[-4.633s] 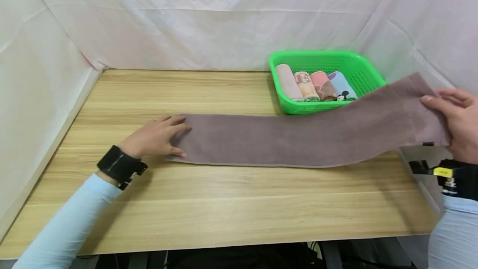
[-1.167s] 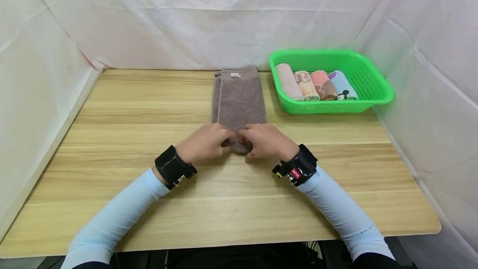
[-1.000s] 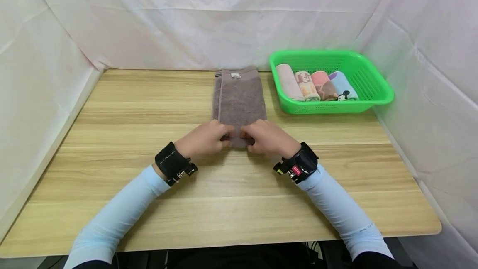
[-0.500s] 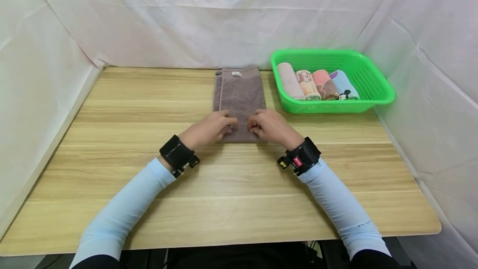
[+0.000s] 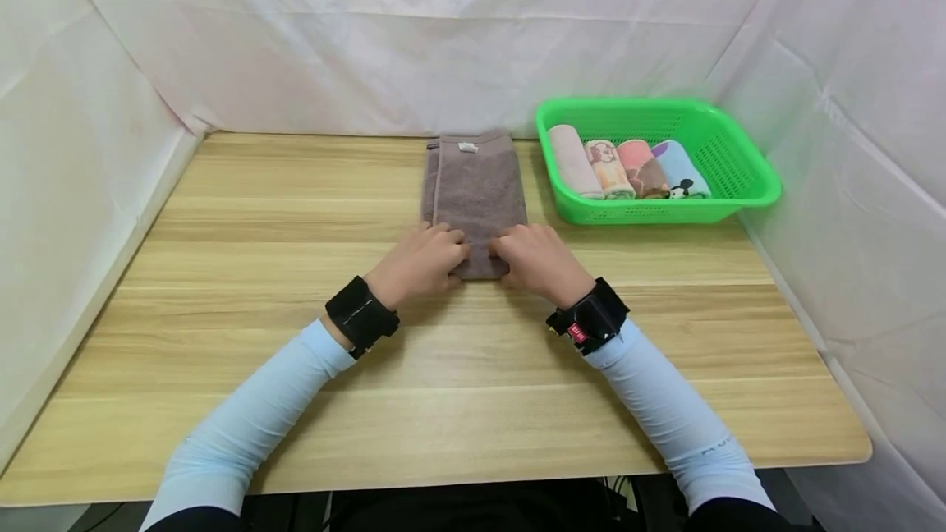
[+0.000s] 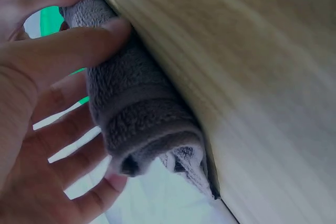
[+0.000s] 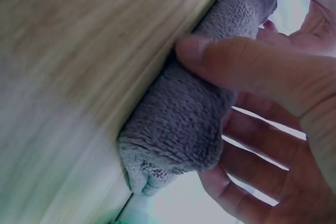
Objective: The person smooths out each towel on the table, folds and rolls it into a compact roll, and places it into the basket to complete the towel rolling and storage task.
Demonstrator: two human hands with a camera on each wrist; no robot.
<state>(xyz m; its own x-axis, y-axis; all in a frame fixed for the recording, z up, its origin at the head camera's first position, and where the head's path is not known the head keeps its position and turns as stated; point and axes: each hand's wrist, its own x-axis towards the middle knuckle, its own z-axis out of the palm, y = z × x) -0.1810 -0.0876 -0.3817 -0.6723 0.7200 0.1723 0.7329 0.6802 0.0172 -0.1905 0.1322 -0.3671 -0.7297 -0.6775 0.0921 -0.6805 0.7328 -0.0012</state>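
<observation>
A grey-brown towel [image 5: 480, 187], folded into a strip with a small white label at its far end, lies lengthwise at the middle of the table. Its near end is rolled up into a short, thick roll [image 6: 139, 77]. My left hand [image 5: 420, 263] grips the left part of this roll, thumb on the near side and fingers over the top. On the right part my right hand [image 5: 543, 263] does the same; its thumb [image 7: 231, 61] presses low on the roll, close to the tabletop. Loose layer ends show at both ends of the roll in the wrist views.
A green plastic basket [image 5: 665, 214] stands at the back right, beside the towel. Several rolled towels lie in it: a pale one [image 5: 574, 162], patterned ones and a blue one [image 5: 680, 169]. White cloth walls [image 5: 369, 64] enclose the wooden table [image 5: 458, 401].
The towel, earlier a long strip stretched sideways, now lies folded lengthwise, its near end rolled. Over the last second both hands have moved slightly away from me and closed round the roll. The basket stays put.
</observation>
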